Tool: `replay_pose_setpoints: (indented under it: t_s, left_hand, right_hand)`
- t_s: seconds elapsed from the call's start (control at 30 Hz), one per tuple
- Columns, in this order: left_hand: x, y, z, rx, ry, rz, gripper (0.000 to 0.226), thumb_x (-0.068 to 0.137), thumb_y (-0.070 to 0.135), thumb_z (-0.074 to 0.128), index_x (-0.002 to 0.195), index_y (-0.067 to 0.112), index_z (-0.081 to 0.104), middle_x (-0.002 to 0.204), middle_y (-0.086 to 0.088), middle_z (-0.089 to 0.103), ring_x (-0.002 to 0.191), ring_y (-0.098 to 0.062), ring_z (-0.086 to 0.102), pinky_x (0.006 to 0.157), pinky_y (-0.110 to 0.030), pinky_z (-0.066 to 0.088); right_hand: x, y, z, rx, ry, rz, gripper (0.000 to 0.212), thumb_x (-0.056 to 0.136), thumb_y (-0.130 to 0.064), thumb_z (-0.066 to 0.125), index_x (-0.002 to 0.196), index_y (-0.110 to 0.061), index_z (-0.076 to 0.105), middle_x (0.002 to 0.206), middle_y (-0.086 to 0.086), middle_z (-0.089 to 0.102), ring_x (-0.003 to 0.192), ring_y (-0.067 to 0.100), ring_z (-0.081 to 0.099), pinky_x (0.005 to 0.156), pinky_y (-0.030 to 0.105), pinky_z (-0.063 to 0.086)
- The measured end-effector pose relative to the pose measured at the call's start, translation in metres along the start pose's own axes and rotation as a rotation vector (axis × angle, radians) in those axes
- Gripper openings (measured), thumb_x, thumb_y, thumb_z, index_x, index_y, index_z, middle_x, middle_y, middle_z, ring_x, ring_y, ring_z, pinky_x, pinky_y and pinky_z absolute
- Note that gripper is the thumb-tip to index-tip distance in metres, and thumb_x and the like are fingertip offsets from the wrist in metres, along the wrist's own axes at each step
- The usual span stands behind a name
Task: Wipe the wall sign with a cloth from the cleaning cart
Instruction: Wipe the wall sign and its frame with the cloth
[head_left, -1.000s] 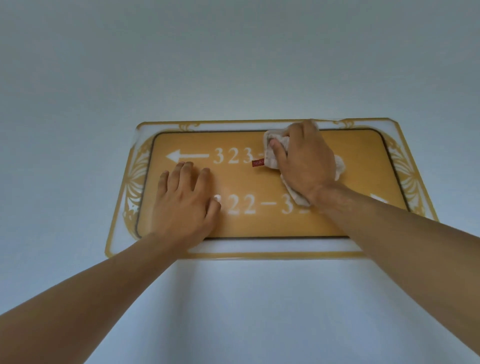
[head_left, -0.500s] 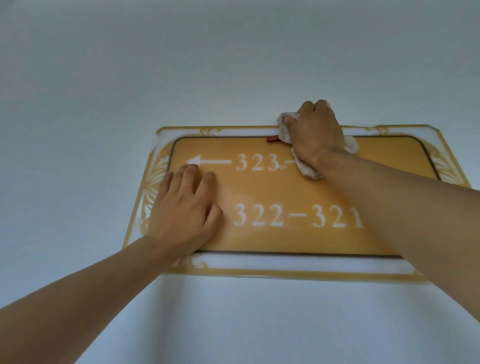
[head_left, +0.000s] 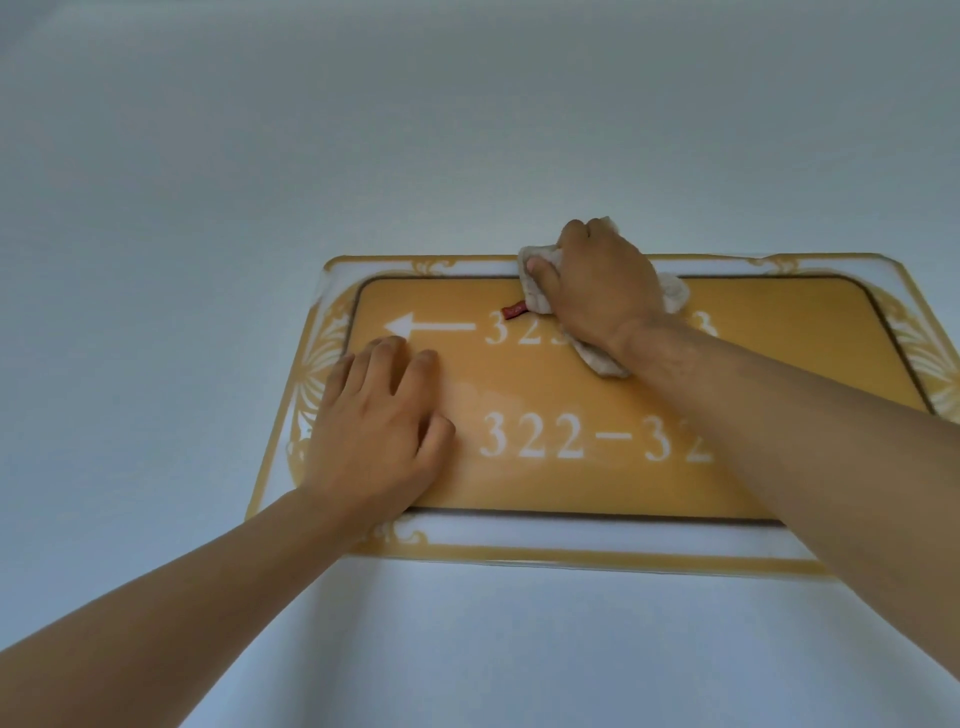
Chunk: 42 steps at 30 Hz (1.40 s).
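Observation:
A yellow wall sign (head_left: 597, 483) with white room numbers, a left arrow and a clear gold-trimmed border hangs on the wall. My right hand (head_left: 602, 286) grips a crumpled white cloth (head_left: 537, 283) with a small red tag and holds it against the sign's top edge, near the middle. Part of the cloth sticks out below my wrist. My left hand (head_left: 374, 426) lies flat on the sign's left part, just under the arrow, fingers straight. My right forearm hides the ends of both number rows.
Plain pale wall (head_left: 467, 130) surrounds the sign on all sides. The sign's right end runs out of the frame.
My right hand with the cloth went from the upper number row up to the sign's top edge, then slightly lower and left along it. My left hand stayed pressed on the left part.

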<state>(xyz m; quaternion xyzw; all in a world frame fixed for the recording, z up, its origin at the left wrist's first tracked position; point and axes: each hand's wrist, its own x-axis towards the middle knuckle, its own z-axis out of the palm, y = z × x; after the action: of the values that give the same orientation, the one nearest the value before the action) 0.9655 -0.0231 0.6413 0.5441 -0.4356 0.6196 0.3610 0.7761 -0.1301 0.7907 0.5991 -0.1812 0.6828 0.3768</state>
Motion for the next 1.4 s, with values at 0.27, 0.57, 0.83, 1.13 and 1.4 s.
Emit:
replay_pose_setpoints:
  t_s: [0.27, 0.57, 0.83, 1.13, 1.4]
  left_hand:
    - [-0.002, -0.002, 0.002, -0.045, 0.013, -0.015, 0.054, 0.086, 0.039, 0.040, 0.135, 0.015, 0.047, 0.139, -0.014, 0.044, 0.129, -0.031, 0.039, 0.112, -0.046, 0.028]
    - [-0.008, 0.001, -0.001, -0.086, 0.028, -0.022, 0.057, 0.084, 0.038, 0.044, 0.134, 0.011, 0.051, 0.140, -0.019, 0.046, 0.130, -0.034, 0.038, 0.113, -0.050, 0.029]
    - [-0.019, 0.003, -0.001, -0.085, -0.020, -0.024, 0.062, 0.088, 0.034, 0.031, 0.142, 0.007, 0.047, 0.148, -0.022, 0.041, 0.141, -0.037, 0.034, 0.117, -0.056, 0.025]
    - [-0.037, 0.002, -0.006, -0.032, -0.086, -0.018, 0.061, 0.090, 0.032, 0.029, 0.144, 0.007, 0.042, 0.151, -0.022, 0.038, 0.143, -0.038, 0.032, 0.118, -0.056, 0.025]
    - [-0.056, 0.002, -0.017, -0.014, -0.154, -0.019, 0.063, 0.089, 0.034, 0.031, 0.145, 0.007, 0.043, 0.150, -0.024, 0.039, 0.142, -0.040, 0.033, 0.117, -0.056, 0.027]
  right_hand:
    - [-0.023, -0.028, 0.002, -0.012, 0.003, -0.070, 0.055, 0.094, -0.057, 0.038, 0.113, -0.011, 0.062, 0.110, 0.009, 0.060, 0.093, 0.023, 0.059, 0.066, 0.030, 0.037]
    - [-0.057, -0.045, -0.003, 0.025, -0.012, -0.118, 0.048, 0.087, -0.054, 0.039, 0.102, -0.016, 0.064, 0.103, 0.004, 0.062, 0.085, 0.022, 0.059, 0.060, 0.030, 0.035]
    - [-0.106, -0.060, -0.015, 0.016, -0.008, -0.163, 0.038, 0.084, -0.048, 0.051, 0.096, -0.015, 0.067, 0.095, 0.002, 0.063, 0.083, 0.019, 0.059, 0.060, 0.026, 0.030]
    - [-0.159, -0.077, -0.031, 0.084, -0.058, -0.200, 0.031, 0.079, -0.039, 0.055, 0.087, -0.011, 0.067, 0.082, 0.005, 0.061, 0.074, 0.021, 0.056, 0.060, 0.026, 0.032]
    - [-0.201, -0.087, -0.044, 0.139, -0.140, -0.265, 0.029, 0.076, -0.039, 0.059, 0.082, -0.010, 0.064, 0.078, 0.005, 0.058, 0.070, 0.022, 0.053, 0.059, 0.031, 0.039]
